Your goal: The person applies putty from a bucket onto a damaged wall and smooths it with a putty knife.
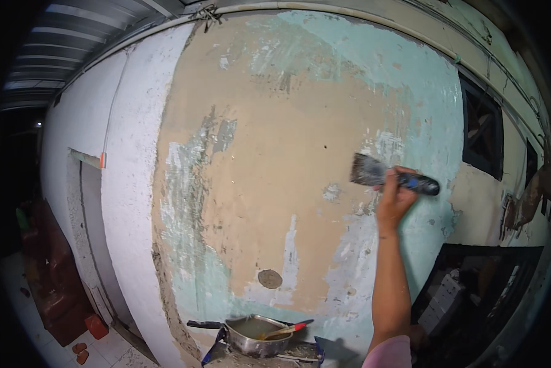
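Note:
My right hand (399, 195) comes up from the lower right in a pink sleeve, fingers closed around the dark handle of a wide-bladed scraper (370, 170) with a blue patch on its grip. The blade points left, over the peeling wall (288, 159); I cannot tell whether it touches. The wall has bare tan areas, with pale green and whitish paint left around them. Below stands a square metal pot (260, 343) holding cloudy liquid. A brush (288, 330) with a red-tipped handle leans in it. My left hand is out of view.
The pot rests on a cluttered support (300, 356) with blue parts. Dark window openings (481, 126) and a dark-framed opening (472, 294) are on the right. At left are a white wall (131, 147), a doorway (94, 214), reddish-brown furniture (57, 282) and sandals (81, 354).

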Demonstrator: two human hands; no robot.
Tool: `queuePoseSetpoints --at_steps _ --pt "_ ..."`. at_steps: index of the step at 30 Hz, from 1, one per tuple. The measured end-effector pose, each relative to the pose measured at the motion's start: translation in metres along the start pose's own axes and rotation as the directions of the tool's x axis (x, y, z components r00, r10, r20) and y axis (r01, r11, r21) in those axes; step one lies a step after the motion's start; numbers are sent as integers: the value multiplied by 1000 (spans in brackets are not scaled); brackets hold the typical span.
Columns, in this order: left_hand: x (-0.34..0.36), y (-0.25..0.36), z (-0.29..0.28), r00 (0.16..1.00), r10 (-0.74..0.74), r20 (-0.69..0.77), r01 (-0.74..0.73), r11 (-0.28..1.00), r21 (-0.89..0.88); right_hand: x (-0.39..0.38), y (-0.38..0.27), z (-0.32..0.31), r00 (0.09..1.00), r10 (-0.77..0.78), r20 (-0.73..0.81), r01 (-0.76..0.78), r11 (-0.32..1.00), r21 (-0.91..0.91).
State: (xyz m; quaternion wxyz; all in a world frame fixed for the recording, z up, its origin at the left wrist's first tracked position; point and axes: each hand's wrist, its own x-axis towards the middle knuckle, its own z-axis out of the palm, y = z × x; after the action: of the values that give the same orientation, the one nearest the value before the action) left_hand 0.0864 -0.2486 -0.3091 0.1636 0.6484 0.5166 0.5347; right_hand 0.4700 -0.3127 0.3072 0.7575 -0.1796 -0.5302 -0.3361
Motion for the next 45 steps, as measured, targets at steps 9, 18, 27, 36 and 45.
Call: queuePoseSetpoints --at_steps 9,18,27,36,45 --pt "-3 -33 22 943 -305 134 328 920 -216 -11 2 -25 994 2 -106 -5 1000 -24" --pt "7 2 -14 975 -49 219 48 999 7 -21 2 -44 980 133 -148 -120 989 90" --pt "3 -20 1 985 -16 172 24 999 -46 -19 11 -49 960 114 -256 -101 993 66" --pt "8 6 -11 977 -39 210 31 999 44 -40 11 -32 968 113 -223 -102 993 61" --pt "81 129 -131 993 -116 -34 107 974 -200 -92 -22 9 965 234 122 -248 962 115"
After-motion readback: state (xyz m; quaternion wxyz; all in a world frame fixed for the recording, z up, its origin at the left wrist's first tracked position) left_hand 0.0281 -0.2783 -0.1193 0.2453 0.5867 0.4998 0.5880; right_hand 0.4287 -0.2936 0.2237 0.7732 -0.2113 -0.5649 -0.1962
